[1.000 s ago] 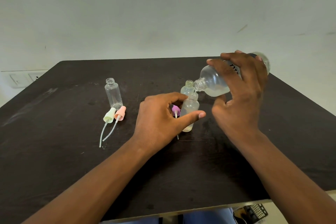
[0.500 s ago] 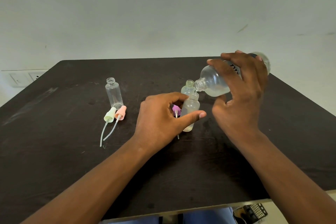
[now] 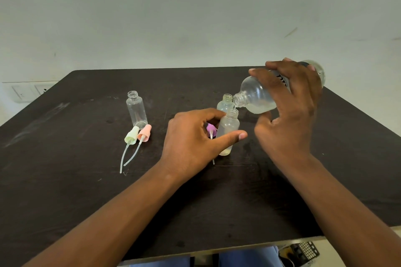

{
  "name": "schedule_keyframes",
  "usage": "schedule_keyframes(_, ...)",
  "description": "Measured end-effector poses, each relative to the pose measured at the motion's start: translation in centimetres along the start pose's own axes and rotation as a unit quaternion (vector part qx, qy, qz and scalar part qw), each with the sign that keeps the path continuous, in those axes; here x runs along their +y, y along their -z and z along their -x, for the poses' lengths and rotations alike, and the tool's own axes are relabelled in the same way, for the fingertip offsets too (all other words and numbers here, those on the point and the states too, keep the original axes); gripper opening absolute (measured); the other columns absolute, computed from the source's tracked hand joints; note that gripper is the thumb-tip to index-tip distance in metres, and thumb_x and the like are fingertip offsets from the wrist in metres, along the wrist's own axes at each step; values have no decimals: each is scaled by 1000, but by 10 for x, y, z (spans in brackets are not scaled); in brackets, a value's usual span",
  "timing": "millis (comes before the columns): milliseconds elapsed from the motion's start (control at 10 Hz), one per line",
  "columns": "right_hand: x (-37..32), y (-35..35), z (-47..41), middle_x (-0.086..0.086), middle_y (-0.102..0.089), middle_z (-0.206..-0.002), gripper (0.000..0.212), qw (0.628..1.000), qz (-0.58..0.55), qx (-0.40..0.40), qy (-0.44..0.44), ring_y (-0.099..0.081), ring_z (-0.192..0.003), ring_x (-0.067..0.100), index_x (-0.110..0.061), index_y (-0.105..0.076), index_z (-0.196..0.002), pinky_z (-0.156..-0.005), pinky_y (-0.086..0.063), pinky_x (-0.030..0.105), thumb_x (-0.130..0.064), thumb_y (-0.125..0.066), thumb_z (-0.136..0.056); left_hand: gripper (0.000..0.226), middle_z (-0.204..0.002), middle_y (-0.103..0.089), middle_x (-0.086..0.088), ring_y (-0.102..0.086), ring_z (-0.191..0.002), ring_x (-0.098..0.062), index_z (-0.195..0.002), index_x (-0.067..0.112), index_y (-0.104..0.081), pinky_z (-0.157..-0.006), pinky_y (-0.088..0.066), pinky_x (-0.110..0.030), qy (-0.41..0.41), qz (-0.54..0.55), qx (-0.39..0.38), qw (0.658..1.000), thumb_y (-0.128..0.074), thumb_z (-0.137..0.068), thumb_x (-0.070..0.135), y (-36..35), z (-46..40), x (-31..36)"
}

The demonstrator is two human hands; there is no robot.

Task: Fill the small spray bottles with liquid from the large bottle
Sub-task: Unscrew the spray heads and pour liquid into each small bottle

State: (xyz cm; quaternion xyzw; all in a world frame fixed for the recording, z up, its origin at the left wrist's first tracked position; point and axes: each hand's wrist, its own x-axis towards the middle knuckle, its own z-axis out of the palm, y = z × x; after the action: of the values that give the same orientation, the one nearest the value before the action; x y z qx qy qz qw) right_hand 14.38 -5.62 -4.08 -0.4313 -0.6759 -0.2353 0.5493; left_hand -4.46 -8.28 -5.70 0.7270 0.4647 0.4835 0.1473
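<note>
My right hand grips the large clear bottle, tilted with its open neck just above the mouth of a small bottle. My left hand holds that small bottle upright on the dark table, thumb and fingers curled round it. A little pale liquid lies at its bottom. A second small bottle stands uncapped right behind it. A third, clear one stands uncapped at the left.
A green spray cap and a pink spray cap with dip tubes lie in front of the left bottle. A purple spray cap lies behind my left hand. A wall socket is at far left.
The large bottle's neck has dipped slightly lower over the small bottle's mouth. Both hands keep their holds and places.
</note>
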Motion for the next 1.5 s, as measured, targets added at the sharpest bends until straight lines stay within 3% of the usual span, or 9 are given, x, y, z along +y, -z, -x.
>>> schedule_keyframes(600, 0, -1, 0, 14, -68, -129, 77, 1000, 3, 4, 4, -61, -130, 40, -12, -77, -123, -117, -35, 63, 16, -60, -53, 40, -64, -63, 28, -57, -55, 8, -102, 30, -81, -58, -39, -13, -10, -1, 2, 1000, -83, -77, 61, 1, 0, -1)
schedule_keyframes(1500, 0, -1, 0, 14, -68, -128, 71, 1000, 4, 9, 5, -59, -130, 37, -12, -77, -123, -116, -37, 61, 12, -55, -60, 39, -64, -59, 31, -56, -56, 13, -104, 28, -81, -57, -35, -4, -20, -2, 1, 1000, -83, -78, 57, 0, 0, 0)
